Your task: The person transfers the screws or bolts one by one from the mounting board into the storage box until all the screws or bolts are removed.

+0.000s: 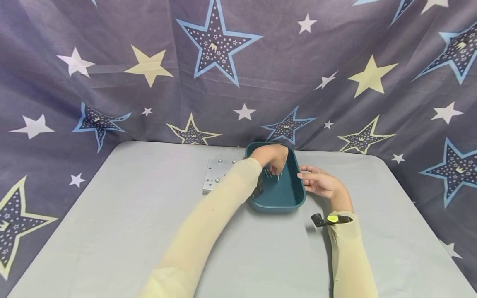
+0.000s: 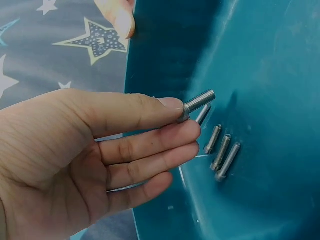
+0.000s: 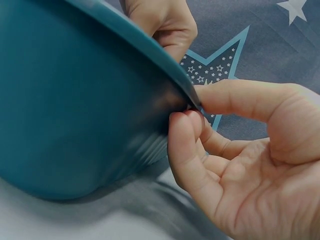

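My left hand (image 1: 275, 157) is inside a teal plastic bin (image 1: 277, 209) towards the back of the table. Between its thumb and forefinger it pinches a metal bolt (image 2: 201, 101), whose threaded shank sticks out past the fingertips. Several more bolts (image 2: 227, 154) lie on the bin floor just beyond the fingers. At the bin's right side, my right hand (image 1: 319, 182) pinches the rim (image 3: 172, 75) with its thumb on one side and fingers below the lip on the outer wall.
A silver metal block (image 1: 216, 167) with holes and bolt heads in its top stands left of the bin, partly behind the left sleeve (image 1: 212, 213). A star-patterned curtain (image 1: 231, 103) hangs along the table's back edge. Grey cloth covers the table (image 1: 123, 198).
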### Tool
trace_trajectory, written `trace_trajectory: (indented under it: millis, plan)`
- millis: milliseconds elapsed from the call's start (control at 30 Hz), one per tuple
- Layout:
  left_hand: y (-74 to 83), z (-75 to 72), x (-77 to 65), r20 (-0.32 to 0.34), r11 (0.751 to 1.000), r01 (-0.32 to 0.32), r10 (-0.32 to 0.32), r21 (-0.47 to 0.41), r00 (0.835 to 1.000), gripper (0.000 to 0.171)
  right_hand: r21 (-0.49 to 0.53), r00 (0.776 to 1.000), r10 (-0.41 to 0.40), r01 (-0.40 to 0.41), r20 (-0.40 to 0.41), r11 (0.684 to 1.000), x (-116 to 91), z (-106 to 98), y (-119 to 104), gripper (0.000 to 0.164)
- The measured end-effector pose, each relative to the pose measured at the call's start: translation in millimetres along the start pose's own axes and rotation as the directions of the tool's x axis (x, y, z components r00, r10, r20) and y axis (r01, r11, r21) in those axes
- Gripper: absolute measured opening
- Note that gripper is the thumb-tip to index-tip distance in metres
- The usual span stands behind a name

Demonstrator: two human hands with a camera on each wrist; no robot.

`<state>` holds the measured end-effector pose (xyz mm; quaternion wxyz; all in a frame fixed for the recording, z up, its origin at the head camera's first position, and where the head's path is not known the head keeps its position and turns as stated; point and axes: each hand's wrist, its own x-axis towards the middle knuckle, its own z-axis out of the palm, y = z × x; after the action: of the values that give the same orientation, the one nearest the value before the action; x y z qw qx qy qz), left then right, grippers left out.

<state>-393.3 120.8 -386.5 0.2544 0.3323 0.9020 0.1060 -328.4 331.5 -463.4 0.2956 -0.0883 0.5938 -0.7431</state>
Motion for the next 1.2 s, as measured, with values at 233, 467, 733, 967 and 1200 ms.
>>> trace_trajectory:
  millis: [233, 467, 733, 967, 1200]
  plan:
    - [-0.1, 5.2, 5.4, -0.026, 0.999, 0.036, -0.036, -0.008, 0.999, 0.007, -0.001, 1.0, -0.009, 0.009, 0.011, 1.0, -0.1, -1.6, 1.1, 0.019]
    - [-0.4, 7.3, 6.7, -0.043, 0.998, 0.058, -0.058, 0.002, 0.997, 0.008, 0.01, 1.0, -0.002, 0.002, -0.003, 1.0, -0.3, -0.9, 0.7, 0.02]
    - [-3.3, 10.3, 8.3, -0.039, 0.996, 0.083, -0.084, -0.031, 0.996, 0.011, 0.013, 1.0, 0.001, -0.001, -0.002, 1.0, 0.9, -1.6, 1.2, 0.02]
    - [-1.5, 10.2, 8.6, -0.023, 0.991, 0.133, -0.134, -0.029, 0.991, 0.006, 0.019, 1.0, -0.009, 0.009, 0.007, 1.0, 0.0, -1.9, 1.3, 0.019]
    - [0.0, 8.6, 8.8, 0.026, 0.982, 0.188, -0.187, -0.032, 0.982, 0.013, 0.023, 1.0, -0.001, 0.001, -0.008, 1.0, -0.4, -0.2, 0.1, 0.019]
